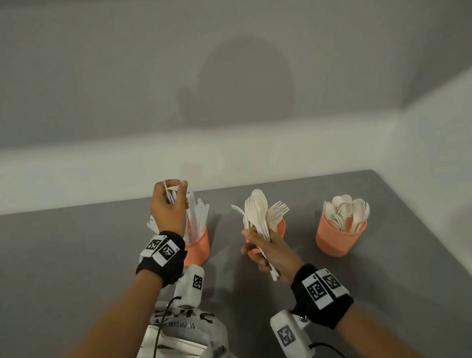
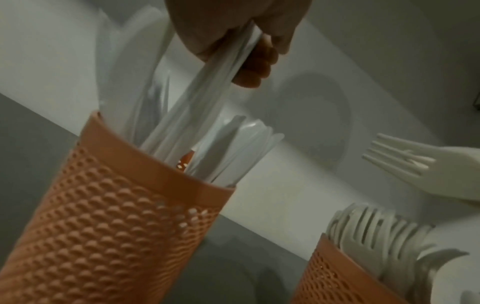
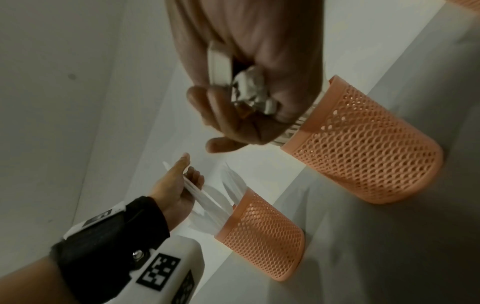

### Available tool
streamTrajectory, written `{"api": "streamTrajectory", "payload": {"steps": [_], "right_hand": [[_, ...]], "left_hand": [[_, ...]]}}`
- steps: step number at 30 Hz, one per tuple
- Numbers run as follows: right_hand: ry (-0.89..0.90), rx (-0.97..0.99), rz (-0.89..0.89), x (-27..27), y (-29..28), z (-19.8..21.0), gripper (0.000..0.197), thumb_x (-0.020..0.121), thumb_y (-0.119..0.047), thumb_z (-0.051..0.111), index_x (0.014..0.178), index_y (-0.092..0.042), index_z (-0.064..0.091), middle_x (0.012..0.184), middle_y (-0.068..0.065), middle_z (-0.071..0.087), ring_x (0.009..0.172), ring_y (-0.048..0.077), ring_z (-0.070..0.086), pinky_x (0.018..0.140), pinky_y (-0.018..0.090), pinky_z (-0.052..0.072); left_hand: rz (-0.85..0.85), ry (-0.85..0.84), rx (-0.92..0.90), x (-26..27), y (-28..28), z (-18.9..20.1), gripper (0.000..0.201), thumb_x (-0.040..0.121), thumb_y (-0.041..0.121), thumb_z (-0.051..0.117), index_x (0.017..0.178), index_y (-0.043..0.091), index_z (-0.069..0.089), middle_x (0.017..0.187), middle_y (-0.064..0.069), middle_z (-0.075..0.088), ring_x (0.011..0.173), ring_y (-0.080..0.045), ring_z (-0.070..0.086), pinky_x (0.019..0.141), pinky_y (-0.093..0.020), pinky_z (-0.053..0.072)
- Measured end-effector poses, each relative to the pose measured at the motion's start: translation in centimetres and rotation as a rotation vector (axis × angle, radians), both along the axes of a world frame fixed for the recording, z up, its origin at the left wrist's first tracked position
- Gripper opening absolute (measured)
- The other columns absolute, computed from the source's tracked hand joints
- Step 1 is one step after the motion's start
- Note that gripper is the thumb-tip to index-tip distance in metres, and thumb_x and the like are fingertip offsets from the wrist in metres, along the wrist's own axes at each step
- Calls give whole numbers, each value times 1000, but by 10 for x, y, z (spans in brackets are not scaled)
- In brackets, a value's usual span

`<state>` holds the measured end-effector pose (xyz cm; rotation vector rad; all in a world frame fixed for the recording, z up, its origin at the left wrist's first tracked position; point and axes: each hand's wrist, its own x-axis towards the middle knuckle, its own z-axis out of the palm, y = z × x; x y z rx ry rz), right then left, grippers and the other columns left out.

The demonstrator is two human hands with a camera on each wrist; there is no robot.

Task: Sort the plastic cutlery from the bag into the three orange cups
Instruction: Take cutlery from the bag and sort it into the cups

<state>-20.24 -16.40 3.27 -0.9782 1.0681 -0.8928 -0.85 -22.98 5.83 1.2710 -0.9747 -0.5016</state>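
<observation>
Three orange mesh cups stand in a row on the grey table. My left hand (image 1: 173, 196) pinches a few white plastic knives (image 2: 207, 92) by their upper ends, their lower ends inside the left cup (image 1: 199, 248), which holds more knives. My right hand (image 1: 260, 251) grips a mixed bundle of forks and a spoon (image 1: 258, 217) by the handles, in front of the middle cup (image 1: 281, 228), which holds forks (image 2: 376, 232). The right cup (image 1: 341, 238) is full of spoons. The bag (image 1: 184, 342) lies near me under my left forearm.
A pale wall runs close behind the cups and along the table's right side. Bare grey tabletop (image 1: 64, 267) stretches left of the knife cup. Cables hang from both wrist cameras over the bag and the table's near edge.
</observation>
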Motion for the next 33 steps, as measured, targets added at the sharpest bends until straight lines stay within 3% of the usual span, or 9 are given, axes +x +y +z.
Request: {"api": "streamTrajectory", "payload": {"steps": [5, 8, 13, 16, 19, 22, 26, 30, 33], "right_hand": [[0, 16, -8, 3, 2, 0, 23, 92, -34, 54, 103, -15, 58, 61, 1, 61, 36, 8, 38, 35, 19, 33], [-17, 5, -4, 3, 4, 2, 23, 95, -35, 46, 97, -19, 62, 51, -3, 50, 35, 6, 37, 36, 18, 34], [-32, 12, -3, 3, 5, 3, 23, 95, -36, 45, 98, -21, 62, 46, -7, 44, 35, 4, 36, 37, 17, 33], [-43, 2, -5, 1, 6, 4, 23, 95, -36, 45, 99, -21, 62, 48, -5, 44, 37, 5, 37, 38, 18, 34], [-78, 2, -6, -2, 8, 7, 25, 96, -36, 44, 101, -20, 62, 49, -5, 43, 39, 6, 37, 38, 18, 35], [-116, 28, -3, -6, 9, 10, 27, 96, -39, 43, 102, -21, 62, 48, -7, 42, 37, 5, 34, 37, 16, 31], [-162, 23, 12, -9, 11, 18, 28, 97, -40, 39, 99, -22, 60, 47, -8, 42, 34, 3, 32, 35, 14, 28], [-143, 28, 27, -9, 16, 26, 35, 96, -42, 39, 79, -16, 55, 47, -6, 48, 32, 3, 36, 35, 15, 30], [-107, -8, 24, -13, 20, 26, 32, 96, -40, 41, 95, -13, 58, 56, -1, 59, 40, 8, 50, 40, 18, 40]], "left_hand": [[6, -109, 15, 1, -1, -4, 10, 88, 10, 59, 95, 14, 55, 64, 2, 49, 62, -11, 50, 57, -8, 43], [-3, -207, 50, -1, 0, -6, 7, 90, 12, 57, 93, 7, 60, 69, 5, 52, 66, -9, 49, 58, -6, 40], [-35, -591, 82, -2, 5, -10, 23, 94, 16, 49, 89, 0, 65, 85, -8, 63, 83, -20, 51, 74, -24, 36], [-44, -634, 127, -2, 6, -5, 26, 96, 16, 46, 90, 0, 65, 91, -15, 66, 91, -29, 54, 76, -23, 34], [-26, -584, 46, -10, 12, 14, 25, 96, 14, 44, 93, 3, 66, 96, -11, 67, 96, -25, 55, 78, -17, 31], [-106, -434, -23, -29, 24, 31, 21, 94, 10, 46, 94, 5, 66, 88, -4, 65, 82, -17, 59, 73, -18, 43], [-332, -140, 245, -59, 39, 32, 19, 91, 20, 53, 102, 7, 60, 85, -4, 65, 78, -15, 60, 75, -21, 47], [-695, 100, 558, -82, 56, 22, 29, 95, 30, 46, 78, 10, 57, 65, -3, 59, 58, -14, 58, 70, -30, 49], [-584, 144, 502, -93, 57, 22, 30, 98, 20, 39, 84, 5, 60, 71, -9, 62, 65, -18, 61, 73, -30, 52]]}}
